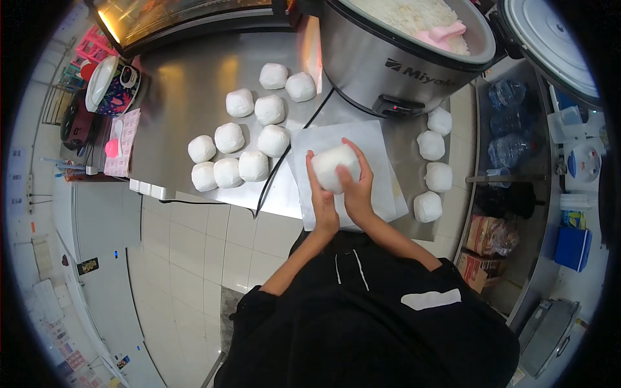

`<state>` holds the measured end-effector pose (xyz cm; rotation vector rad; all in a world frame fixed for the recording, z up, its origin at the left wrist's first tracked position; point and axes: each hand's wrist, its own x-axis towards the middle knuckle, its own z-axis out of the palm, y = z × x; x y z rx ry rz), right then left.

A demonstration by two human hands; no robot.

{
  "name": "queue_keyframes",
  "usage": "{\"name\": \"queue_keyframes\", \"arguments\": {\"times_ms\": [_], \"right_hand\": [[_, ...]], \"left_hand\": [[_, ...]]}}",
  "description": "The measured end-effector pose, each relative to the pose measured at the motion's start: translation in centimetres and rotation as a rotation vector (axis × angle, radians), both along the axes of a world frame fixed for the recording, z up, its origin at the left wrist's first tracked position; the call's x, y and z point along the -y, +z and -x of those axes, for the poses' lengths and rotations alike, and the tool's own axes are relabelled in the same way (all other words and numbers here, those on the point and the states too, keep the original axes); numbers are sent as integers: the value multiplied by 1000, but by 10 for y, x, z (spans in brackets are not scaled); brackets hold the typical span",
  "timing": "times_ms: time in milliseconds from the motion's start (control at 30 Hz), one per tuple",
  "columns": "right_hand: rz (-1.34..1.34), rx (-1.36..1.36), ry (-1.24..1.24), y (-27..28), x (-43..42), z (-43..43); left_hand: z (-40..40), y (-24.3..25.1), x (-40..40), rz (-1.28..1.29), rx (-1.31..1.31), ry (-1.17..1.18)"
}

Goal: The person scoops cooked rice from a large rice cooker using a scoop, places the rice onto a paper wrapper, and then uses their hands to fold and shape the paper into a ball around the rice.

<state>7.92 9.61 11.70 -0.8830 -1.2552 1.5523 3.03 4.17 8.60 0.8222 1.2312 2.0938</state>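
Observation:
Between my two hands is a white paper-wrapped bundle, rounded like the others on the table. My left hand presses along its left side, fingers pointing away from me. From the right, my right hand grips it with the thumb across the near face. Beneath them lies a stack of white paper sheets. Several more wrapped bundles sit in loose rows to the left, and several stand along the right edge, such as one wrapped bundle. What is inside the wrapping is hidden.
A large Miyako rice cooker stands open at the back, holding cooked rice and a pink scoop. Its black cable crosses the steel table. A lit display case is behind. Water bottles fill a right-hand shelf.

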Motion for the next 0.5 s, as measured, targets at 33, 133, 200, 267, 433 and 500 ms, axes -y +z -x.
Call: {"name": "queue_keyframes", "arguments": {"times_ms": [33, 133, 200, 267, 433, 500], "right_hand": [[-8, -5, 1, 5, 0, 2], [-162, -37, 344, 14, -1, 9], [-322, 26, 380, 19, -8, 21], [-605, 227, 435, 19, -17, 41], [-1201, 675, 555, 167, -88, 17], [-1281, 929, 355, 207, -165, -8]], "left_hand": [[2, 11, 1, -8, -5, 1], [13, 44, 11, 241, 300, -9], [34, 54, 9, 270, 538, 13], [66, 58, -1, 258, 865, -57], [198, 28, -39, 159, 758, 269], [278, 3, -46, 247, 587, 323]]}}
